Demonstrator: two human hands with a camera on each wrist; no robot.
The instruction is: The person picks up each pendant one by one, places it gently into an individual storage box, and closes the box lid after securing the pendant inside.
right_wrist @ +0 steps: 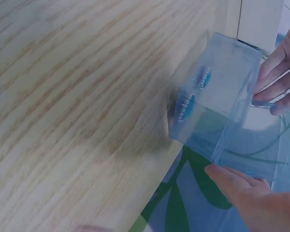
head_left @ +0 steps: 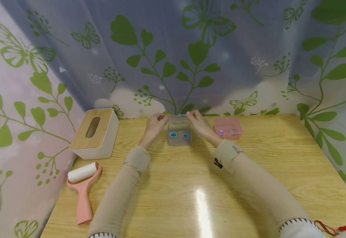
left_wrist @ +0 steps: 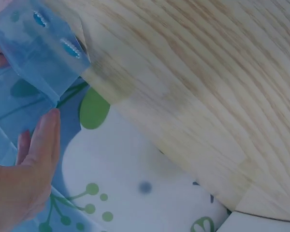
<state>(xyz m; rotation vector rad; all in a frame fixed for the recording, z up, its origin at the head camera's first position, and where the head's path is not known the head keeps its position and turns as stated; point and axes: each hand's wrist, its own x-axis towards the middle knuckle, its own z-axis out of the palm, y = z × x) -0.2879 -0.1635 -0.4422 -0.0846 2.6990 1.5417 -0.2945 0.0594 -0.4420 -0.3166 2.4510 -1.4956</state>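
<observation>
A small clear plastic box (head_left: 179, 142) stands near the table's back edge with its hinged lid (head_left: 178, 118) raised. Two blue gem pieces with pale beaded rims, one a blue gem (head_left: 173, 134), lie inside toward its front; the right wrist view shows the other blue gem (right_wrist: 185, 107) through the wall. At the lid's left side, my left hand (head_left: 155, 127) holds the edge with its fingertips. My right hand (head_left: 202, 126) holds the opposite side, its thumb (right_wrist: 222, 176) against the clear plastic. Parts of the fingers are hidden behind the lid.
A pink translucent box (head_left: 228, 128) with small items inside sits right of the clear one. On the left are a white tissue box (head_left: 107, 138) with a wooden top and a pink-handled lint roller (head_left: 83, 198). A patterned curtain (head_left: 161, 82) hangs behind the wooden table (head_left: 167, 198).
</observation>
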